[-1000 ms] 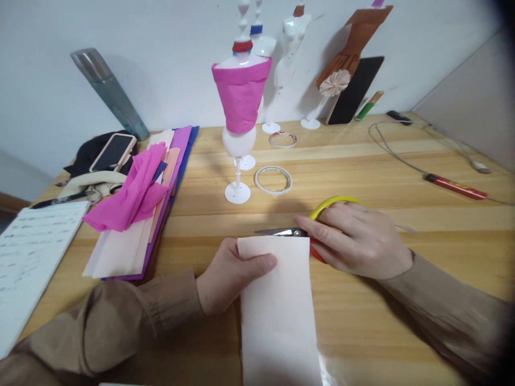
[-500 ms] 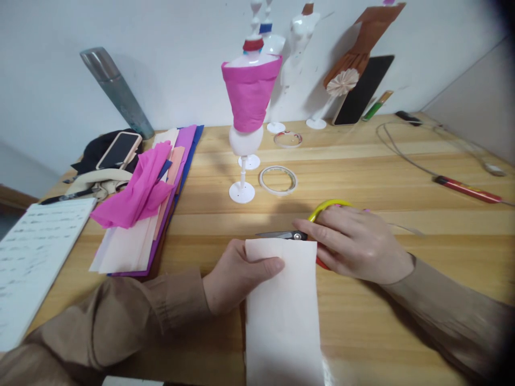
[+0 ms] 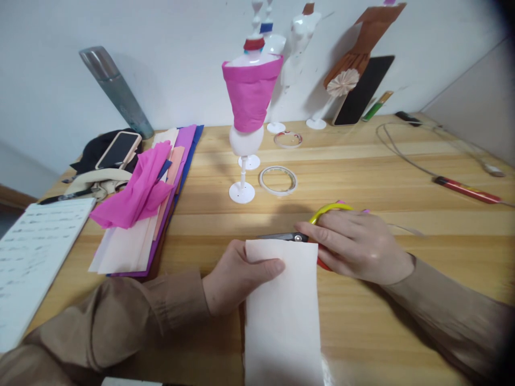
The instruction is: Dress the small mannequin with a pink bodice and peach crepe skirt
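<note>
pale strip pinched by the left hand, scissors right at its far edge

head view (only one i've got): left hand [image 3: 241, 276] has its thumb flat on top of the pale strip [image 3: 284, 321], close to the far end, with the other fingers mostly tucked out of sight. so it's a closed pinch, and i'd guess it's up there so the floppy end stays steady near the blade.

using the pink-wrapped dress form [image 3: 251, 96] as the landmark: the strip is on the near side of it, a touch to the right, running toward the person. the right hand [image 3: 358, 241] is nearer and further right, fingers curled around the yellow-and-red handles of the scissors [image 3: 281, 236]. coming in from the side probably leaves the handles clear of the strip. one blade shows just past the far edge; can't tell how far apart the blades are, the strip hides the rest.

tape roll [image 3: 278, 191] is just right of the form's base on the worktop [image 3: 201, 214]. paper stack [image 3: 120, 252] with a crumpled pink piece [image 3: 139, 193] on top is left of the form, looks parked there to leave elbow room.
</note>
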Available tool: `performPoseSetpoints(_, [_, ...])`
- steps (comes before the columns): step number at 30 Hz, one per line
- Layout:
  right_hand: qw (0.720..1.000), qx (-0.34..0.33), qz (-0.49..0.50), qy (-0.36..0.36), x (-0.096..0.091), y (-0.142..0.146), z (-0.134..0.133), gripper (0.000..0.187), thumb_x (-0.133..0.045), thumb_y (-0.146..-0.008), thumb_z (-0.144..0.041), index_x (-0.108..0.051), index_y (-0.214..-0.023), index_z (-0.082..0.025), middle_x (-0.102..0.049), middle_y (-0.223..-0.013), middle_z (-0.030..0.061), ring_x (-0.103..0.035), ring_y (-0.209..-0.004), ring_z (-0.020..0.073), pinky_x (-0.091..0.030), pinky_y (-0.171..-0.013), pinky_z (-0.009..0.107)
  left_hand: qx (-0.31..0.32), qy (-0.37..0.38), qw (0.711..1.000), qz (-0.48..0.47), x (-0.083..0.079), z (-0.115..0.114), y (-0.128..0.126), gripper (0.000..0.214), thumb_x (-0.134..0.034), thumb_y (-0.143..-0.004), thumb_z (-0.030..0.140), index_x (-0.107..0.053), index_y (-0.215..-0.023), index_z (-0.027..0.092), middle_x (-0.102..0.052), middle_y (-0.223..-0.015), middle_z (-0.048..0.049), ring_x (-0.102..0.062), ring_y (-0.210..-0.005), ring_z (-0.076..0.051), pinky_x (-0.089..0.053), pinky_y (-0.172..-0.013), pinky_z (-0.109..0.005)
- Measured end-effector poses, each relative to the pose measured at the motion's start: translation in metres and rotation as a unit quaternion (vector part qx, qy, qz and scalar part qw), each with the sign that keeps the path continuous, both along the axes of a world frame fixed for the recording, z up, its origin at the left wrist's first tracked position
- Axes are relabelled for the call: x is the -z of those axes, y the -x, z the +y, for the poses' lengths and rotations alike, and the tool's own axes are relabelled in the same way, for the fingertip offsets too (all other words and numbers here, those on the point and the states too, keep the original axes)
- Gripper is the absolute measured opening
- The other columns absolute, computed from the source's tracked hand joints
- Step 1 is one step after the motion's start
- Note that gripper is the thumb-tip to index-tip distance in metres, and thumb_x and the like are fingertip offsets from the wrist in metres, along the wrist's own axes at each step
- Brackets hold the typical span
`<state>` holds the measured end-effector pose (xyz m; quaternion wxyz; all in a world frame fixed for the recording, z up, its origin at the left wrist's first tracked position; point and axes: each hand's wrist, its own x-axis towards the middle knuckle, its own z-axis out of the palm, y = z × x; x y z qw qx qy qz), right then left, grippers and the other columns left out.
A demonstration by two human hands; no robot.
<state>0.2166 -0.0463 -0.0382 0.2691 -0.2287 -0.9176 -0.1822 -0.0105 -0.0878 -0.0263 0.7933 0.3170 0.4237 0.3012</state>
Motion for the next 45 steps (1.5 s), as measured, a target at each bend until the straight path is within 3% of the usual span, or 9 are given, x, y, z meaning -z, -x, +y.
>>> performPoseSetpoints(17, [0.998, -0.012, 0.040, 0.038, 0.005, 0.009, -0.001, 0.023, -0.047, -0.088, -0.017, -0.059, -0.106, -0.011, -0.055, -0.068, 0.0062, -0.052, -0.063, 0.0188, -0.043, -0.054, 0.029, 0.012, -0.015, 1.000, -0.004, -0.001, -0.002, 0.001, 0.039, -0.082, -0.061, 0.038, -0.076, -0.089, 0.012, -0.071, -0.077, -0.0054, -0.059, -0.068, -0.012, -0.048, -0.069, -0.024])
performPoseSetpoints(29, [0.998, -0.029, 0.039, 0.044, 0.011, 0.004, 0.000, 0.030, -0.048, -0.089, -0.017, -0.052, -0.118, -0.011, -0.055, -0.069, 0.0045, -0.052, -0.063, 0.0178, -0.045, -0.056, 0.029, 0.004, -0.007, 1.000, -0.022, 0.001, -0.001, 0.000, 0.037, -0.082, -0.061, 0.036, -0.075, -0.089, 0.012, -0.072, -0.078, -0.0057, -0.060, -0.071, -0.012, -0.048, -0.070, -0.023])
performPoseSetpoints(45, [0.996, -0.021, 0.055, 0.064, 0.009, 0.011, -0.002, 0.023, -0.045, -0.090, -0.017, -0.058, -0.109, -0.013, -0.053, -0.069, 0.0040, -0.050, -0.061, 0.0157, -0.039, -0.055, 0.027, 0.018, -0.033, 0.999, 0.035, -0.002, -0.001, 0.001, 0.046, -0.081, -0.059, 0.043, -0.075, -0.089, 0.009, -0.068, -0.077, -0.0073, -0.058, -0.070, -0.016, -0.046, -0.069, -0.028])
